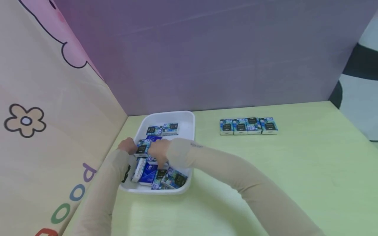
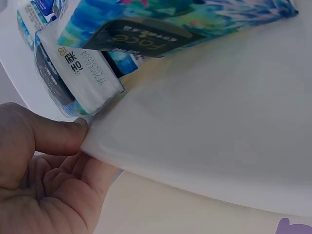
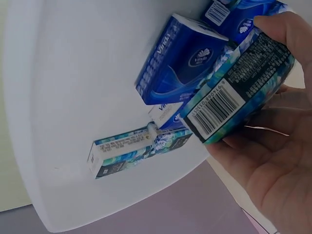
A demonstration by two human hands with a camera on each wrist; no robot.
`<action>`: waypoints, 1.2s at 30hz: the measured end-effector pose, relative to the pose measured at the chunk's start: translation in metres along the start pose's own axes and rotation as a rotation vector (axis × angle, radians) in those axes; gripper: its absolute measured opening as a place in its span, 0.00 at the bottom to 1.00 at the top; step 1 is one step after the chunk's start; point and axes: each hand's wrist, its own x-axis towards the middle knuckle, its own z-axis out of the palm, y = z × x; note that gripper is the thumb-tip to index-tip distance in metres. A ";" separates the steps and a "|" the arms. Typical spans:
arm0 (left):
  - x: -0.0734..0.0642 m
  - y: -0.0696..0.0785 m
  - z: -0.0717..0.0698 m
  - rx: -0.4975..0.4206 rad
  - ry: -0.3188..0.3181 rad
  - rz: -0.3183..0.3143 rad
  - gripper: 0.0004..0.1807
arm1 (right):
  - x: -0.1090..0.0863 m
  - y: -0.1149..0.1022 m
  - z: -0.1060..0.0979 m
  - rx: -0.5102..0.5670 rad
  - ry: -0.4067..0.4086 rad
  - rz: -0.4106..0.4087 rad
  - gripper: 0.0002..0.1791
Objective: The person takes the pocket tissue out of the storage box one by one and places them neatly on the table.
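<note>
My left hand point(image 1: 127, 146) is at the left side of a white plastic bin point(image 1: 190, 131). In the left wrist view its thumb and fingers pinch the bin's rim. Inside the bin, my right hand point(image 1: 159, 151) grips a flower-patterned tissue pack point(image 3: 234, 92), its barcode side showing in the right wrist view. Around it lie more tissue packs, among them a plain blue one point(image 1: 148, 173) and a floral one point(image 1: 175, 178) at the near end. Two floral packs point(image 1: 170, 128) lie at the bin's far end. The right sleeve hides part of the bin's contents.
On the green table point(image 1: 295, 164), several floral tissue packs point(image 1: 247, 126) stand side by side in a row to the right of the bin. A printed cloth wall point(image 1: 59, 131) rises close on the left, and a purple-grey one point(image 1: 224, 59) behind the table.
</note>
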 end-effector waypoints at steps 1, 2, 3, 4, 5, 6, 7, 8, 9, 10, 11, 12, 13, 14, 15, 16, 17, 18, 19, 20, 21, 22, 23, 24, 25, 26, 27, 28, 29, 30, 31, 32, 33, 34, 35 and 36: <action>-0.001 -0.001 0.000 -0.001 -0.001 -0.001 0.16 | 0.000 0.000 -0.001 -0.006 0.006 0.000 0.27; -0.001 -0.001 0.000 -0.002 -0.003 -0.003 0.16 | 0.000 0.001 -0.002 -0.010 0.013 -0.003 0.27; -0.002 -0.002 -0.001 -0.004 -0.006 -0.003 0.16 | -0.001 0.002 -0.003 -0.014 0.020 -0.001 0.26; -0.002 -0.002 0.000 -0.002 -0.008 -0.004 0.16 | -0.002 0.003 -0.004 -0.017 0.029 -0.003 0.25; -0.002 -0.003 0.000 0.004 -0.009 -0.002 0.16 | -0.004 0.005 -0.005 -0.013 0.033 -0.004 0.25; -0.002 -0.003 0.000 0.002 -0.011 -0.005 0.16 | -0.006 0.006 -0.007 -0.013 0.039 -0.010 0.25; -0.001 -0.003 0.000 -0.001 -0.010 -0.008 0.16 | -0.008 0.008 -0.008 -0.006 0.043 -0.008 0.24; -0.002 -0.003 0.000 -0.001 -0.008 -0.009 0.16 | -0.011 0.010 -0.009 -0.007 0.049 -0.012 0.23; -0.001 -0.004 0.001 0.000 -0.004 -0.009 0.16 | -0.014 0.012 -0.009 -0.005 0.052 -0.009 0.22; -0.001 -0.004 0.001 0.001 0.000 -0.011 0.16 | -0.017 0.014 -0.010 0.002 0.053 -0.010 0.22; -0.002 -0.005 0.001 0.006 0.004 -0.006 0.16 | -0.020 0.016 -0.010 0.004 0.054 -0.010 0.22; -0.002 -0.005 0.001 0.008 0.008 -0.003 0.16 | -0.022 0.019 -0.010 0.005 0.057 -0.008 0.22; -0.002 -0.006 0.001 0.013 0.012 0.003 0.15 | -0.025 0.022 -0.010 0.010 0.062 -0.003 0.23; -0.002 -0.006 0.001 0.017 0.013 0.005 0.15 | -0.028 0.025 -0.011 0.009 0.067 -0.002 0.25; -0.002 -0.006 0.001 0.015 0.012 0.001 0.15 | -0.031 0.028 -0.011 0.020 0.067 0.006 0.28; -0.002 -0.006 0.001 0.013 0.010 -0.002 0.15 | -0.034 0.031 -0.012 0.024 0.069 0.011 0.32; -0.002 -0.005 0.002 0.004 0.004 -0.009 0.15 | -0.038 0.034 -0.013 0.024 0.074 0.017 0.36; -0.002 -0.004 0.002 -0.004 0.000 -0.014 0.15 | -0.042 0.037 -0.014 0.030 0.076 0.028 0.40; -0.001 -0.003 0.002 -0.014 -0.005 -0.021 0.15 | -0.046 0.041 -0.015 0.032 0.078 0.038 0.42; -0.001 -0.001 0.002 -0.016 -0.007 -0.020 0.15 | -0.050 0.045 -0.015 0.028 0.077 0.048 0.45; 0.000 0.000 0.003 -0.018 -0.006 -0.020 0.15 | -0.055 0.049 -0.016 0.029 0.077 0.057 0.46; 0.000 0.001 0.003 -0.015 -0.004 -0.016 0.15 | -0.060 0.053 -0.016 0.030 0.081 0.065 0.48; 0.001 0.002 0.003 -0.018 -0.004 -0.014 0.15 | -0.065 0.057 -0.017 0.029 0.089 0.074 0.48; 0.001 0.003 0.003 -0.010 0.001 -0.007 0.15 | -0.070 0.061 -0.017 0.037 0.094 0.083 0.48; 0.001 0.003 0.003 0.000 0.007 0.001 0.15 | -0.075 0.065 -0.017 0.044 0.100 0.091 0.49; 0.002 0.004 0.003 0.010 0.011 0.006 0.15 | -0.080 0.069 -0.017 0.050 0.106 0.098 0.49; 0.002 0.004 0.003 0.010 0.015 0.005 0.15 | -0.085 0.073 -0.016 0.068 0.110 0.109 0.50; 0.002 0.004 0.003 0.014 0.017 0.009 0.15 | -0.089 0.076 -0.016 0.084 0.111 0.120 0.50; 0.002 0.003 0.002 0.018 0.019 0.013 0.15 | -0.093 0.079 -0.016 0.094 0.111 0.132 0.50; 0.002 0.003 0.002 0.022 0.021 0.017 0.15 | -0.097 0.082 -0.015 0.116 0.107 0.147 0.50; 0.002 0.003 0.002 0.023 0.021 0.019 0.15 | -0.101 0.085 -0.015 0.128 0.106 0.159 0.51; 0.001 0.003 0.002 0.023 0.019 0.019 0.15 | -0.104 0.088 -0.014 0.140 0.103 0.170 0.51; 0.000 0.003 0.001 0.023 0.020 0.021 0.15 | -0.107 0.091 -0.013 0.151 0.101 0.179 0.51; 0.000 0.003 0.001 0.021 0.019 0.018 0.15 | -0.110 0.093 -0.012 0.151 0.105 0.182 0.51; -0.001 0.003 0.001 0.019 0.017 0.013 0.15 | -0.113 0.096 -0.010 0.151 0.110 0.181 0.50; -0.002 0.003 0.000 0.017 0.016 0.009 0.15 | -0.115 0.098 -0.009 0.155 0.116 0.177 0.50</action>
